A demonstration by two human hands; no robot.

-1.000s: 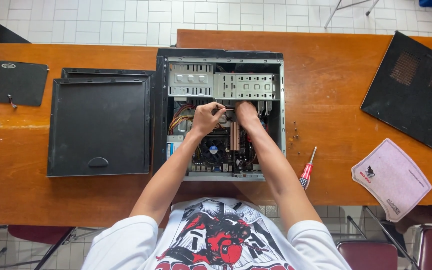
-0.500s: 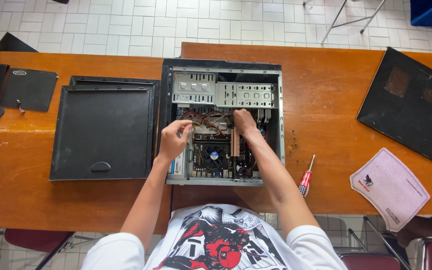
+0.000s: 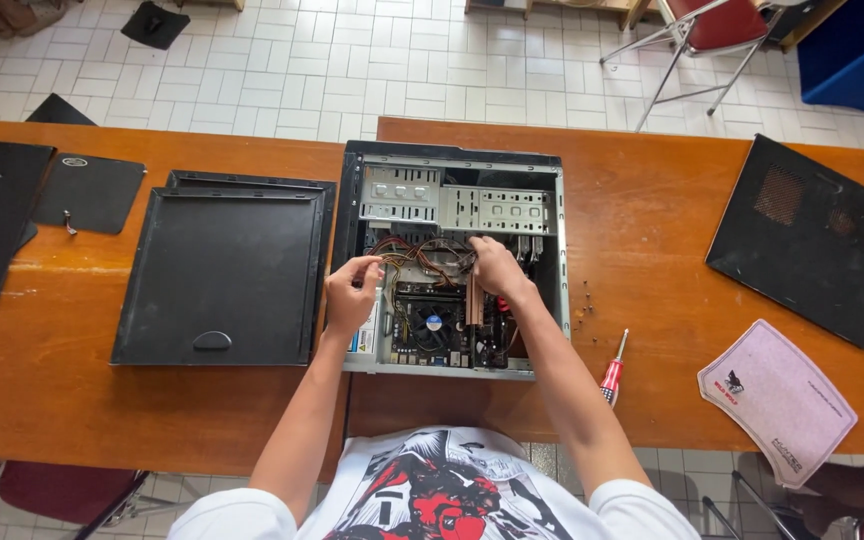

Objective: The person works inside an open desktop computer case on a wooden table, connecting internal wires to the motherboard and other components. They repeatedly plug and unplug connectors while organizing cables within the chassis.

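Already opened: desktop computer case (image 3: 449,170) at frame centre, side panel (image 3: 220,275) off, lying left of it. Left hand (image 3: 352,292) pinches cable bundle (image 3: 422,252); right hand (image 3: 495,266) fingers curled into wiring, grip unclear. Motherboard, fan (image 3: 434,325) remain installed. Screwdriver (image 3: 613,371) lies idle lower right.

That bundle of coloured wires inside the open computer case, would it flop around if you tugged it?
Probably floppy: the wires sag in loose curves between the left hand and right hand. Likely light, being thin strands. They seem to run to parts in the case, so a tug would probably meet resistance.
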